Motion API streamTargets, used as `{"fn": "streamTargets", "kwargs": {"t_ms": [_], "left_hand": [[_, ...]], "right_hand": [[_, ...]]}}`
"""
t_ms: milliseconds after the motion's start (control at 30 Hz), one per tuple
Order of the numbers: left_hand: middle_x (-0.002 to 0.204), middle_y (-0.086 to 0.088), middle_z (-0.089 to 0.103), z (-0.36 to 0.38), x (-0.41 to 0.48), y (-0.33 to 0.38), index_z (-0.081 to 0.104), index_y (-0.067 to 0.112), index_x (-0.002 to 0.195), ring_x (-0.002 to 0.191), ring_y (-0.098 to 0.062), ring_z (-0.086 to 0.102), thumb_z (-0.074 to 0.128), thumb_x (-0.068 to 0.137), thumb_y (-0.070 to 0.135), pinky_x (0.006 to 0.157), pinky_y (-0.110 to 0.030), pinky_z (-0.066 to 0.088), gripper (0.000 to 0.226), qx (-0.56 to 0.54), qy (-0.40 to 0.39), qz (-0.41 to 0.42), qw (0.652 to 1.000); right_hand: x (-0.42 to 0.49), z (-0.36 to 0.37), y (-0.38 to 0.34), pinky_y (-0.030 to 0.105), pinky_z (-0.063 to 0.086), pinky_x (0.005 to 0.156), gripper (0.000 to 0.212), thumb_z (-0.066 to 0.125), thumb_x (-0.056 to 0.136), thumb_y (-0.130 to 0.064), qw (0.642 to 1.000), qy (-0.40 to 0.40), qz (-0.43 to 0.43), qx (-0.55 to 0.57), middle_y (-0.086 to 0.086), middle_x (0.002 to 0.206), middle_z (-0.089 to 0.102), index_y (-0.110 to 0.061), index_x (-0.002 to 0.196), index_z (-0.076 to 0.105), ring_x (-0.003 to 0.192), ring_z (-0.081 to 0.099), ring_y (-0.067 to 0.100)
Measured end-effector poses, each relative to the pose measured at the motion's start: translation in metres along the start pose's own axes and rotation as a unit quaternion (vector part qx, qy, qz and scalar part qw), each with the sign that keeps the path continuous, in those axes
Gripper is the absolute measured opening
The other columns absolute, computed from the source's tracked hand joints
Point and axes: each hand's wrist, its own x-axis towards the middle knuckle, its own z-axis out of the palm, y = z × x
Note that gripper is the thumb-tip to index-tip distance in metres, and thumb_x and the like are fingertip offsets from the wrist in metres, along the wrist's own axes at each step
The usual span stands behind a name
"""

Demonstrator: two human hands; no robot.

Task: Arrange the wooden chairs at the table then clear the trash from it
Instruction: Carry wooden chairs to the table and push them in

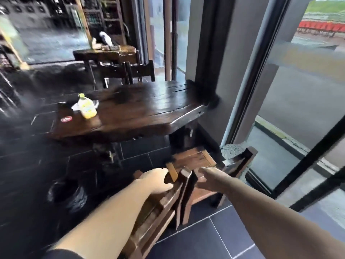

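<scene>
A dark wooden table (149,111) stands in the middle of the view. On its left end lie a yellow plastic bottle (86,107), crumpled white paper (75,106) and a red-and-white round sticker (66,119). Below the table's near edge stand two wooden chairs. My left hand (158,179) grips the backrest of the nearer chair (162,206). My right hand (204,177) holds the seat edge of the second chair (194,159), whose backrest faces the window; its fingers are partly hidden.
A glass door and window frame (261,90) run along the right. Another table with chairs (112,55) stands farther back. A dark round bin (67,193) sits on the tiled floor at the left.
</scene>
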Motion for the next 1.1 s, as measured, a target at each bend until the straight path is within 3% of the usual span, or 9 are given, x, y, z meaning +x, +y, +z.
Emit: {"fn": "streamTargets", "kwargs": {"t_ms": [133,233,300,400,533,767,900,1100], "left_hand": [[0.149,0.001,0.045,-0.01,0.003,-0.034,0.04,0.024,0.145,0.132,-0.028,0.049,0.051,0.085,0.06,0.105,-0.046,0.044,0.071,-0.038,0.009,-0.057,0.998],[0.141,0.005,0.05,-0.011,-0.003,-0.054,0.045,0.027,0.138,0.123,-0.027,0.054,0.05,0.082,0.062,0.098,-0.046,0.048,0.067,-0.066,0.022,-0.093,0.993],[0.135,0.005,0.053,-0.011,-0.009,-0.062,0.047,0.028,0.134,0.118,-0.026,0.057,0.05,0.082,0.063,0.094,-0.045,0.05,0.063,-0.073,0.031,-0.116,0.99],[0.141,0.005,0.049,-0.007,-0.02,-0.068,0.042,0.027,0.142,0.124,-0.026,0.054,0.049,0.082,0.064,0.097,-0.046,0.049,0.071,-0.097,0.036,-0.162,0.981],[0.148,0.002,0.044,0.004,-0.034,-0.065,0.039,0.022,0.147,0.13,-0.027,0.05,0.051,0.087,0.06,0.101,-0.045,0.046,0.072,-0.111,0.05,-0.215,0.969],[0.134,0.002,0.054,0.034,-0.065,-0.035,0.049,0.023,0.133,0.117,-0.024,0.057,0.056,0.084,0.06,0.094,-0.043,0.049,0.062,-0.125,0.063,-0.305,0.942],[0.14,0.0,0.051,0.048,-0.077,-0.022,0.045,0.021,0.14,0.122,-0.026,0.055,0.054,0.087,0.059,0.098,-0.045,0.049,0.066,-0.132,0.06,-0.337,0.93],[0.147,-0.001,0.049,0.078,-0.074,-0.015,0.043,0.02,0.142,0.128,-0.025,0.053,0.055,0.089,0.057,0.099,-0.045,0.049,0.066,-0.167,0.063,-0.368,0.912]], "right_hand": [[0.043,-0.016,-0.032,0.033,0.048,0.085,0.059,0.065,0.085,-0.05,0.999,0.006,-0.047,-0.022,0.01,0.124,0.063,-0.013,0.13,0.052,0.112,0.06,0.03],[0.066,-0.021,-0.053,0.034,0.049,0.091,0.069,0.065,0.085,-0.05,0.996,-0.003,-0.081,-0.037,0.01,0.133,0.06,-0.015,0.142,0.045,0.119,0.058,0.03],[0.079,-0.021,-0.063,0.036,0.052,0.09,0.069,0.066,0.085,-0.053,0.993,-0.016,-0.111,-0.047,0.008,0.132,0.061,-0.018,0.141,0.046,0.115,0.06,0.027],[0.094,-0.022,-0.073,0.033,0.05,0.085,0.067,0.065,0.087,-0.054,0.986,-0.042,-0.145,-0.071,0.009,0.125,0.062,-0.016,0.139,0.047,0.111,0.061,0.027],[0.11,-0.021,-0.08,0.03,0.047,0.078,0.067,0.066,0.086,-0.055,0.971,-0.071,-0.203,-0.1,0.008,0.118,0.065,-0.015,0.137,0.048,0.105,0.062,0.028],[0.121,-0.017,-0.083,0.036,0.047,0.095,0.065,0.061,0.091,-0.05,0.936,-0.115,-0.291,-0.162,0.008,0.133,0.058,-0.015,0.143,0.044,0.12,0.056,0.028],[0.121,-0.01,-0.083,0.034,0.046,0.089,0.068,0.062,0.089,-0.053,0.923,-0.133,-0.316,-0.175,0.008,0.133,0.058,-0.015,0.143,0.044,0.118,0.057,0.027],[0.131,0.02,-0.079,0.032,0.044,0.09,0.07,0.063,0.088,-0.056,0.907,-0.17,-0.334,-0.194,0.005,0.136,0.059,-0.024,0.146,0.041,0.119,0.058,0.026]]}}
